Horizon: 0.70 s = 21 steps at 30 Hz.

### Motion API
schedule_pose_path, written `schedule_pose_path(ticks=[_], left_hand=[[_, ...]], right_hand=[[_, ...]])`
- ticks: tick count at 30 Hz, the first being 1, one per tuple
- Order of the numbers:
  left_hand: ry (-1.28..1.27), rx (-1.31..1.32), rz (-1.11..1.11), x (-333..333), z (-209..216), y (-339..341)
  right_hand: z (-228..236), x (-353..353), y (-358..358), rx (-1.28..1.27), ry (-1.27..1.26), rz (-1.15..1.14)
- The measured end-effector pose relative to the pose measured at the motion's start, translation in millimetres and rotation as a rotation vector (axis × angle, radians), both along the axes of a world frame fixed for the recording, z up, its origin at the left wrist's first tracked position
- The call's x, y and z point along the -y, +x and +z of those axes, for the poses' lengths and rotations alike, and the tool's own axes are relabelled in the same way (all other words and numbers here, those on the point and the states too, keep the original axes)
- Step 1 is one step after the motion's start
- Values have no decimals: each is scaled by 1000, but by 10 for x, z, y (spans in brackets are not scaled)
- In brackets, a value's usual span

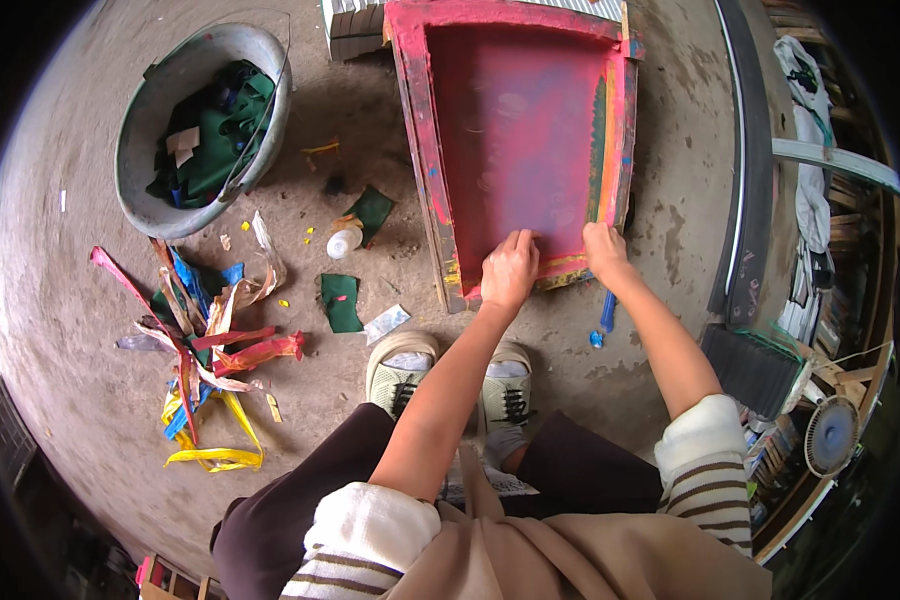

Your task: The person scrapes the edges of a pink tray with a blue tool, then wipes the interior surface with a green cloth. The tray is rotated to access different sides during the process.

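A wooden screen-printing frame (418,150), smeared with pink, red, yellow and green ink, lies in front of my feet. Its mesh (530,140) is stained pink and purple. My left hand (511,270) is closed at the near bar, with its fingertips curled over the inner edge. At the near right corner, my right hand (606,250) is closed on the frame's edge. Whether a thin strip of tape is pinched in either hand is hidden. Both forearms reach forward from rolled striped sleeves.
Crumpled ink-stained tape strips (220,340) lie piled at the left. Beyond them stands a metal bucket (135,170) with green scraps. Green pieces (341,303) and a white bottle (344,243) lie left of the frame. A small fan (832,436) is at the right.
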<state>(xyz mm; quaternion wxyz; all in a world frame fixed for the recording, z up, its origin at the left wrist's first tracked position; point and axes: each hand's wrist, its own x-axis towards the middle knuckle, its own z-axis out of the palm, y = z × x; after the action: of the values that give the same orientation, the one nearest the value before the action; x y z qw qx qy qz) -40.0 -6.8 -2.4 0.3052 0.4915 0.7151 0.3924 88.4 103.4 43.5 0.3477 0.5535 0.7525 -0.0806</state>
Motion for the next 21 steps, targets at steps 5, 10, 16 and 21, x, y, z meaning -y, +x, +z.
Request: schedule_pose_path(ticks=[5, 10, 16, 21], left_hand=[[66, -180, -103, -27, -89, -1], [90, -367, -206, -26, -20, 12], [133, -426, -357, -41, -31, 63], [35, -549, -428, -48, -59, 21]], right_hand=[[-2, -51, -109, 130, -145, 115], [-171, -196, -155, 301, -182, 55], [-396, -177, -164, 399, -225, -23], [-249, 24, 120, 49, -47, 87]])
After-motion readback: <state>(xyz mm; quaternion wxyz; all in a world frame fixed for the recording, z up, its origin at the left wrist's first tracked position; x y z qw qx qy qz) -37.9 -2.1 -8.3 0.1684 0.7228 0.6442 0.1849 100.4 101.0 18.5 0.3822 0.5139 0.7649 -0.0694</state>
